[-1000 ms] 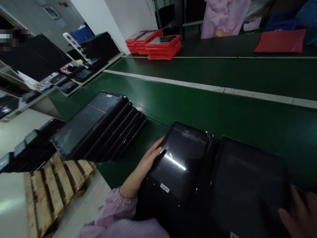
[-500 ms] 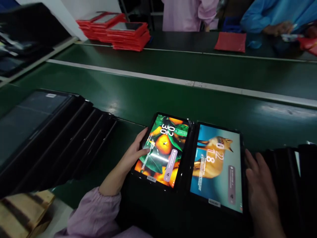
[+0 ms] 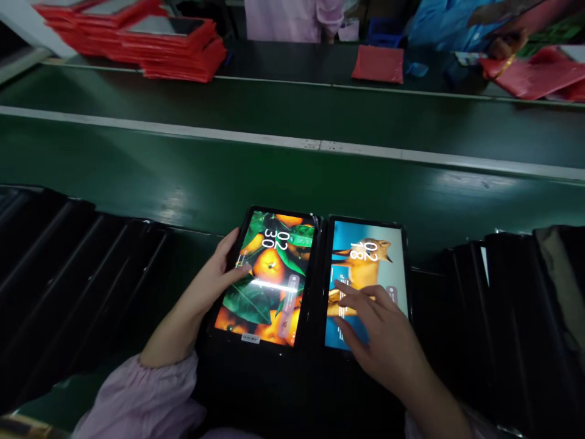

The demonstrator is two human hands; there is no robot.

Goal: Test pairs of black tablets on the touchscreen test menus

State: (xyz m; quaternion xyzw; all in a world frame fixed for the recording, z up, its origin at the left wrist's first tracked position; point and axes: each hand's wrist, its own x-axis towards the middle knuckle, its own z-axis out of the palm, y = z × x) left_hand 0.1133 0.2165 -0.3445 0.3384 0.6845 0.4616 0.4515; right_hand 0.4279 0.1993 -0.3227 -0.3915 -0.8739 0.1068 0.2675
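Observation:
Two lit tablets lie side by side before me. The left tablet [image 3: 269,268] shows oranges and green leaves, with a small white label on its lower rim. My left hand [image 3: 214,274] grips its left edge, thumb over the screen and fingers along the side. On the right tablet [image 3: 365,244], the screen has a fox on a blue ground. My right hand [image 3: 384,335] is over its lower part with fingers spread, fingertips at the glass; whether they touch cannot be made out. The hand hides that tablet's lower right portion.
Dark tablets in overlapping rows [image 3: 82,274] lie at left, with another row [image 3: 498,305] at right. Across the green bench [image 3: 205,164] are stacked red pouches [image 3: 178,55] and a single red pouch [image 3: 378,64]. Two co-workers stand there, one in blue [image 3: 439,27] handling red pouches.
My right hand has left the right tablet's right edge and come over its screen. My left hand keeps its grip. The view has shifted right, and the blue-sleeved co-worker has lifted something red.

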